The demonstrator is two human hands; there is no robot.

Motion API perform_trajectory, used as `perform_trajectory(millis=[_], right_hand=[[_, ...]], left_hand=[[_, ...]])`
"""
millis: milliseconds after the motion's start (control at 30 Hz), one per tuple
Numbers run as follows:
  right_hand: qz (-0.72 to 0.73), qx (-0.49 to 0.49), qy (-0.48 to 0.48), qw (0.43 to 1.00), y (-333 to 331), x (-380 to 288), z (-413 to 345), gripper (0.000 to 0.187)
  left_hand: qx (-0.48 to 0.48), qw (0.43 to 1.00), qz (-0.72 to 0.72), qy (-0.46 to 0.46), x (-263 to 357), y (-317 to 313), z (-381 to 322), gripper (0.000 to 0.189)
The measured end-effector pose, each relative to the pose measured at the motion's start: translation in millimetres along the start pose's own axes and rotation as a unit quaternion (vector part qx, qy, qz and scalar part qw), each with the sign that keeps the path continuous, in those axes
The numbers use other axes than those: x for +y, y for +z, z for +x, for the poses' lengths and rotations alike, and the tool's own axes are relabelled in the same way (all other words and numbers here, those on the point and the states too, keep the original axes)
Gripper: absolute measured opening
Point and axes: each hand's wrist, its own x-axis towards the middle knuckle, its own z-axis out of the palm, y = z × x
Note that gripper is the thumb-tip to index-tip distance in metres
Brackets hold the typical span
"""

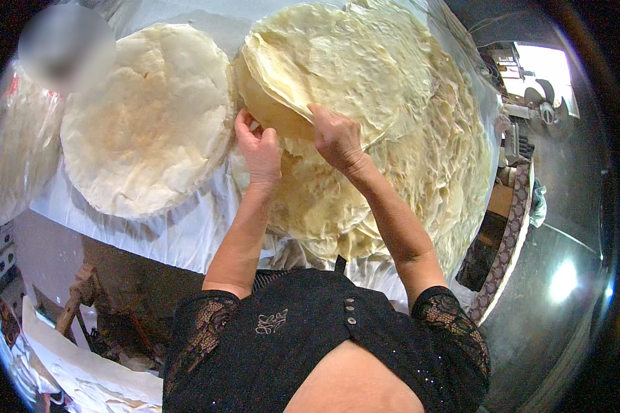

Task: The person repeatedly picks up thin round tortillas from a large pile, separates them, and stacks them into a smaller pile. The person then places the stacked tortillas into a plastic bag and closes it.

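Thin round flatbread sheets lie in a broad, overlapping pile (429,160) in front of me. My right hand (337,135) pinches the near edge of a folded flatbread (320,62) at the top of the pile, its layers lifted and bent back at the left. Just left of it, my left hand (258,152) has its fingers curled at the rim of the sheet beneath; its fingertips are partly hidden, so whether they grip the bread is unclear. A separate round stack of paler flatbread (144,124) stands to the left.
White plastic sheeting (186,227) covers the table. Clear-bagged flatbread (23,144) lies at far left, under a blurred patch. A fan (546,111) stands at right beyond a patterned padded edge (506,242). Below left is a wooden frame (77,294).
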Motion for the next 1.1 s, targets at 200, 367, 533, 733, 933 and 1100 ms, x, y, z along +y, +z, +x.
perform_trajectory(millis=[200, 367, 533, 733, 933, 1100], right_hand=[[0.008, -0.053, 0.006, 0.999, -6, -19, 0, 0.033], [0.047, 0.043, -0.005, 0.998, -10, -25, -11, 0.045], [0.046, -0.136, 0.194, 0.97, -27, -13, 4, 0.043], [0.406, 0.026, 0.237, 0.882, -79, 107, 45, 0.026], [0.053, 0.08, 0.046, 0.994, -244, 136, 98, 0.019], [-0.093, 0.062, 0.001, 0.994, -304, 73, 100, 0.023]], left_hand=[[-0.092, 0.978, -0.157, -0.106, 27, 8, 4, 0.055], [-0.111, 0.969, -0.19, -0.109, 37, 14, 3, 0.053], [-0.18, 0.956, -0.204, -0.112, 40, 25, 6, 0.054], [-0.169, 0.944, -0.188, -0.214, 2, 11, 29, 0.052], [-0.203, 0.939, -0.152, -0.233, -25, 6, 35, 0.055], [-0.234, 0.935, -0.151, -0.221, -18, 8, 29, 0.072]])
